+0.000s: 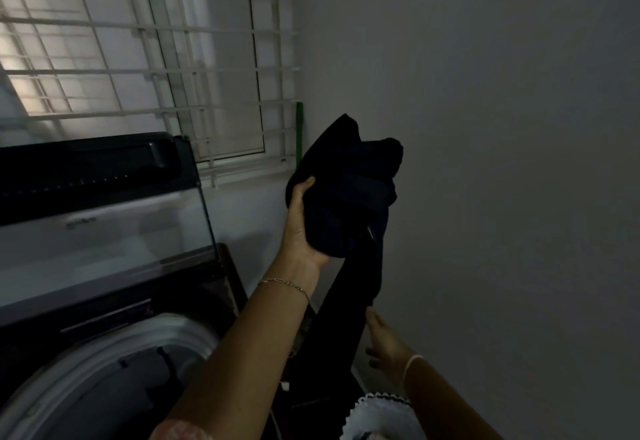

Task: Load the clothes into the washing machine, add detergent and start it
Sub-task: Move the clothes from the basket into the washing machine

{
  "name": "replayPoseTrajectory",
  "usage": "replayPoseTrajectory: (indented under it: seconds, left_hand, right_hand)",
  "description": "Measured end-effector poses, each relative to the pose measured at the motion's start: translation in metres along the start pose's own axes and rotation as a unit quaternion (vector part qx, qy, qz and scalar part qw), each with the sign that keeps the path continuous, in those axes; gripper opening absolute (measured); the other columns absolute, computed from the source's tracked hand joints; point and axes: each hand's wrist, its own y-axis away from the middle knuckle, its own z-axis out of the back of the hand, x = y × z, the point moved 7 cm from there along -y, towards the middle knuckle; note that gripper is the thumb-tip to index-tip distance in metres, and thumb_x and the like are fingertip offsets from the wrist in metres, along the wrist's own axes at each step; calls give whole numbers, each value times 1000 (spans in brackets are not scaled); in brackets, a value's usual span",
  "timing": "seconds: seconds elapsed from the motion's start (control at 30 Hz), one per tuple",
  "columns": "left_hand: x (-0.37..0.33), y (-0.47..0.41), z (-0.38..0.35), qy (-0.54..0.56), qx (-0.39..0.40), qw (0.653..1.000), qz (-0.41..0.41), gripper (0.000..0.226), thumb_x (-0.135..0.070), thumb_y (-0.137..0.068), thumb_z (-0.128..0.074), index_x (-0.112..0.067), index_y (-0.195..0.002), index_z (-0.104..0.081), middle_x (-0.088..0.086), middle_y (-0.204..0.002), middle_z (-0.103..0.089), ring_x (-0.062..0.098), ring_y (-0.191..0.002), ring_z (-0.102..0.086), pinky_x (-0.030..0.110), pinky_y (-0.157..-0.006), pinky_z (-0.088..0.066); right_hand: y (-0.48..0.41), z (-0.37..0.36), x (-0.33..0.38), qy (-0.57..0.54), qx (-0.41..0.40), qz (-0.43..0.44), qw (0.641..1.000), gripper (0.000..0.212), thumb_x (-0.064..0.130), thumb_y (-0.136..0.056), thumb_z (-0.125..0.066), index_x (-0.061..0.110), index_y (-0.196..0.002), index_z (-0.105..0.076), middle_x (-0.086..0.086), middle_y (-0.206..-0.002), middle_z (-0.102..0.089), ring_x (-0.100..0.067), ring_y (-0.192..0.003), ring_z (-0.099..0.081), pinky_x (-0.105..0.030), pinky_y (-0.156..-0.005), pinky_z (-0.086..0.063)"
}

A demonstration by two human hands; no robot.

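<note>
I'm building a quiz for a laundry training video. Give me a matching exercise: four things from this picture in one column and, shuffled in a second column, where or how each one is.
Things
1. washing machine lid
2. dark garment
3. green pole
4. right hand

Places or states
A. bunched and held up in the left hand
B. upright in the corner by the window
C. raised open
D. low down, beside the garment's hanging end

Pairs: 1-C, 2-A, 3-B, 4-D
</note>
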Motion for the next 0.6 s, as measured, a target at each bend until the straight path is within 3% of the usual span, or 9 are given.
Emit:
replayPoseTrajectory:
  seconds: [0.03, 0.1, 0.2, 0.27, 0.33, 0.43, 0.5, 0.53, 0.6]
  left_hand:
    - [-3, 0, 2, 2, -4, 1000, -5, 52, -41, -86, -59, -13, -130, -59, 16, -132, -59, 33, -122, -53, 46, -103, -43]
    - [-7, 1, 8, 4, -11, 1000, -10, 52, -41, -87, -58, -13, -131, -58, 16, -133, -58, 33, -117, -56, 45, -98, -47]
    - [-9, 3, 13, 7, -22, 1000, -8, 52, -41, -89, -57, -13, -132, -57, 15, -130, -60, 31, -106, -61, 42, -90, -51]
    - [-9, 2, 15, 11, -26, 1000, -13, 51, -40, -89, -56, -13, -133, -57, 15, -125, -62, 30, -102, -62, 40, -86, -54]
    - [-9, 1, 12, 18, -25, 999, -15, 51, -39, -89, -57, -13, -133, -56, 15, -125, -62, 30, -104, -62, 40, -87, -54]
    - [-8, 1, 7, 21, -18, 1000, -12, 51, -38, -89, -57, -13, -133, -56, 15, -134, -57, 31, -110, -58, 42, -93, -50]
    - [-8, 1, 5, 22, -16, 1000, -12, 52, -38, -88, -58, -12, -134, -56, 15, -136, -56, 31, -110, -58, 42, -93, -50]
    - [-8, 1, 6, 21, -18, 1000, -12, 53, -38, -88, -58, -12, -134, -56, 15, -136, -55, 31, -111, -58, 42, -94, -50]
    - [-9, 0, 10, 18, -22, 999, -17, 53, -39, -88, -58, -13, -135, -55, 14, -136, -55, 30, -111, -57, 42, -97, -48]
  right_hand:
    - [1, -2, 3, -46, -3, -6, 999, 54, 51, -100, -25, 19, -141, -40, -22, -133, -51, -42, -104, -56, -40, -80, -46]
    - [-3, -5, 9, -120, -5, -8, 993, 48, 46, -102, -25, 13, -120, -56, -14, -97, -59, -26, -68, -49, -30, -62, -39]
    - [-3, -13, 18, -77, 31, -5, 997, 20, 14, -98, -38, 14, -89, -56, -8, -77, -51, -20, -61, -44, -27, -54, -36]
    - [1, -18, 21, 16, 41, 20, 999, 29, -8, -88, -39, 12, -99, -56, -8, -73, -54, -19, -60, -50, -24, -48, -42]
    - [0, -26, 18, 111, 43, 33, 992, 44, -16, -82, -46, 4, -121, -50, -9, -72, -54, -18, -57, -50, -23, -44, -41]
    - [-7, -33, 19, 74, 22, 37, 996, 40, -15, -84, -55, -2, -121, -48, -10, -93, -57, -21, -74, -58, -18, -47, -45]
    - [-10, -27, 24, -15, -13, 22, 1000, 18, 3, -94, -52, 5, -112, -50, -9, -83, -56, -12, -58, -60, -16, -45, -45]
    - [-11, -23, 25, -52, -29, 6, 998, 10, 11, -98, -49, 7, -107, -49, -6, -76, -52, -11, -54, -56, -20, -52, -47]
    - [-14, -12, 31, -105, -46, -13, 993, 8, 18, -99, -45, 10, -102, -47, -4, -79, -50, -15, -64, -51, -32, -76, -45]
